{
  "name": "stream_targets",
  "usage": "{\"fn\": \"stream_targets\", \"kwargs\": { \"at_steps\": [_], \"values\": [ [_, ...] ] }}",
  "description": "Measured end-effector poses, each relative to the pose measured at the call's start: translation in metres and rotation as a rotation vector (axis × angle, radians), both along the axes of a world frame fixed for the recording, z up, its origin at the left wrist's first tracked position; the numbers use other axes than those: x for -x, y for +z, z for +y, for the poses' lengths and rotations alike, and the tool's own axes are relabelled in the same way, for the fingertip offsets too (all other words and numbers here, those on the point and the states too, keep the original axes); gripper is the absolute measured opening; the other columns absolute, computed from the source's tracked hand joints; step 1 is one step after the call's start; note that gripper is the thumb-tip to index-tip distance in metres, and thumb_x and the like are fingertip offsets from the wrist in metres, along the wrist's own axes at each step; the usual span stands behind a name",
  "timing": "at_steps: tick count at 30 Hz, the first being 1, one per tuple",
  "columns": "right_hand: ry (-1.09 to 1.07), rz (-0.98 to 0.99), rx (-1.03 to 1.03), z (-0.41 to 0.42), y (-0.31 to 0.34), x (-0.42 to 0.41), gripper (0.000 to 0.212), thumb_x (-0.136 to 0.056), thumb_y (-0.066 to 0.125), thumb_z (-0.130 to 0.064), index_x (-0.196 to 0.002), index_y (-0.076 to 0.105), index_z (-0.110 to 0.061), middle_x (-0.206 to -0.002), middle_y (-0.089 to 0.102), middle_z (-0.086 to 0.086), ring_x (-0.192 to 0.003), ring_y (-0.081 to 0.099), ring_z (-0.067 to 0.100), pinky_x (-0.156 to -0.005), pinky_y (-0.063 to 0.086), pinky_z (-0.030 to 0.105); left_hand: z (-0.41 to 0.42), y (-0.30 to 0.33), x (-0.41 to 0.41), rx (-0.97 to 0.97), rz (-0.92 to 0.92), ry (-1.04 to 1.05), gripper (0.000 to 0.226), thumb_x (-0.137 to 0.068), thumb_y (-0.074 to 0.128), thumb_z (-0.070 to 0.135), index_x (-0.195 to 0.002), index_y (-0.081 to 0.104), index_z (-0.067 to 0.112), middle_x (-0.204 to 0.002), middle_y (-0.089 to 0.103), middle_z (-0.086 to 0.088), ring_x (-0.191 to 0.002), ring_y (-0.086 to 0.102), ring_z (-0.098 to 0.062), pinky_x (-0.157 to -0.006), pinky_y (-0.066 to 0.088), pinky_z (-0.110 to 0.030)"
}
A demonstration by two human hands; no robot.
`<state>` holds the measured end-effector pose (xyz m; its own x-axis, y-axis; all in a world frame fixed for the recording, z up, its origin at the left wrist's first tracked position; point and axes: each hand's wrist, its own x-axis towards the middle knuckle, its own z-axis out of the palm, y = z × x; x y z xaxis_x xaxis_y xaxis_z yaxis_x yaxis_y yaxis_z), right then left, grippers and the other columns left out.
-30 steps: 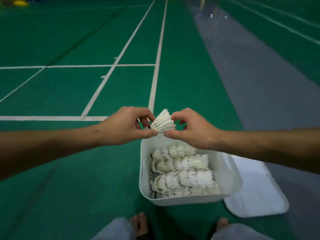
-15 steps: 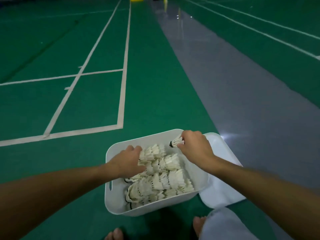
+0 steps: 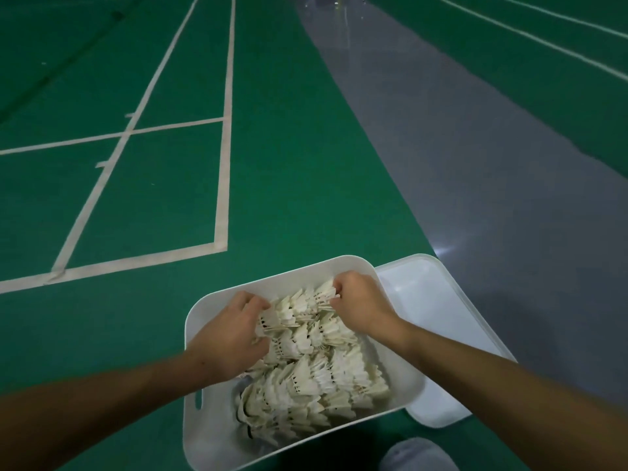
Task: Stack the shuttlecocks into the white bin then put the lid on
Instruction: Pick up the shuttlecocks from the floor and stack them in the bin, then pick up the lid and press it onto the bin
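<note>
Hands (image 3: 234,338) on shuttlecocks (image 3: 306,362) in bin (image 3: 217,436)

No readable text, labels, brands or numbers anywhere; only plain white court lines (image 3: 221,185) beyond the fingers (image 3: 261,302).

White court lines (image 3: 221,185) cross the green floor (image 3: 299,164) beside a grey strip (image 3: 492,185).

The bin (image 3: 217,433) sits on the floor (image 3: 306,198), with rows of shuttlecocks (image 3: 323,379) lying inside it. The lid (image 3: 441,317) lies on the floor just right of the bin, partly behind it.
</note>
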<state>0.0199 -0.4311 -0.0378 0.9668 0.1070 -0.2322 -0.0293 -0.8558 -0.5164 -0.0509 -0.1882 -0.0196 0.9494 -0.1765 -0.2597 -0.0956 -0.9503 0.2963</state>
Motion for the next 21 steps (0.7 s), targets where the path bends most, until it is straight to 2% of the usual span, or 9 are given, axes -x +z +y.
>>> {"fn": "stream_targets", "kwargs": {
  "at_steps": [3,6,9,11,13,15,16,18,21],
  "values": [
    [0.010,0.067,-0.014,0.007,-0.009,-0.005,0.031,-0.093,0.058,0.000,-0.069,0.047,-0.017,-0.066,0.051,0.001,-0.063,0.048,0.024,-0.057,0.042,0.035,-0.002,-0.003,0.001,0.023,-0.031,0.042,0.053,-0.097,0.063,0.038,-0.146,0.048,0.023,-0.147,0.041,0.009,-0.091,0.060,-0.005,-0.084,0.047,-0.023],
    [0.003,0.109,-0.010,0.010,-0.017,-0.006,0.029,-0.095,0.058,-0.003,-0.072,0.052,-0.020,-0.073,0.060,0.000,-0.072,0.060,0.026,-0.063,0.049,0.036,-0.003,-0.003,0.002,0.060,-0.053,0.076,0.050,-0.096,0.065,0.035,-0.142,0.050,0.024,-0.142,0.045,0.009,-0.092,0.065,-0.007,-0.087,0.050,-0.027],
    [-0.002,0.158,-0.050,0.007,-0.017,-0.009,0.016,-0.095,0.062,-0.010,-0.080,0.063,-0.015,-0.080,0.069,0.007,-0.077,0.068,0.028,-0.068,0.058,0.041,-0.001,0.000,0.006,0.135,-0.046,0.098,0.046,-0.095,0.067,0.033,-0.137,0.051,0.025,-0.138,0.049,0.008,-0.100,0.063,-0.006,-0.094,0.052,-0.029],
    [0.006,0.166,-0.083,0.002,-0.007,-0.008,0.015,-0.094,0.065,-0.016,-0.079,0.063,-0.013,-0.077,0.068,0.008,-0.071,0.064,0.026,-0.064,0.056,0.039,-0.003,0.003,0.011,0.137,-0.062,0.100,0.043,-0.095,0.067,0.033,-0.135,0.053,0.025,-0.137,0.049,0.010,-0.102,0.060,-0.004,-0.095,0.050,-0.027],
    [0.028,0.142,-0.116,-0.003,0.007,-0.003,0.023,-0.094,0.064,-0.019,-0.075,0.052,-0.016,-0.075,0.059,0.003,-0.070,0.057,0.024,-0.063,0.051,0.037,-0.005,0.007,0.016,0.134,-0.088,0.109,0.042,-0.096,0.068,0.033,-0.135,0.054,0.025,-0.136,0.049,0.011,-0.105,0.057,-0.003,-0.094,0.047,-0.023],
    [0.045,0.089,-0.159,-0.013,0.025,0.010,0.009,-0.096,0.062,-0.019,-0.089,0.059,-0.014,-0.092,0.064,0.005,-0.086,0.063,0.026,-0.078,0.056,0.040,-0.013,0.016,0.021,0.145,-0.115,0.120,0.041,-0.097,0.068,0.033,-0.135,0.054,0.027,-0.136,0.050,0.012,-0.113,0.055,-0.004,-0.095,0.046,-0.023],
    [0.056,0.052,-0.194,-0.020,0.034,0.017,0.014,-0.098,0.061,-0.019,-0.107,0.064,-0.009,-0.107,0.069,0.006,-0.100,0.066,0.026,-0.089,0.058,0.042,-0.019,0.022,0.023,0.158,-0.129,0.118,0.041,-0.097,0.067,0.034,-0.135,0.054,0.028,-0.136,0.051,0.012,-0.116,0.055,-0.005,-0.097,0.047,-0.025],
    [0.073,-0.044,-0.296,-0.038,0.052,0.035,0.037,-0.101,0.061,-0.020,-0.136,0.061,-0.009,-0.128,0.069,0.001,-0.117,0.066,0.018,-0.101,0.055,0.037,-0.037,0.039,0.030,0.198,-0.156,0.093,0.039,-0.098,0.065,0.035,-0.135,0.054,0.031,-0.134,0.054,0.014,-0.118,0.055,-0.004,-0.101,0.049,-0.028],
    [0.070,-0.221,-0.414,-0.073,0.074,0.060,0.031,-0.103,0.061,-0.024,-0.133,0.066,-0.020,-0.126,0.069,-0.009,-0.110,0.065,0.004,-0.096,0.057,0.028,-0.076,0.069,0.044,0.292,-0.199,0.013,0.034,-0.100,0.063,0.037,-0.133,0.055,0.037,-0.131,0.057,0.022,-0.119,0.056,0.002,-0.102,0.051,-0.028]
  ]
}}
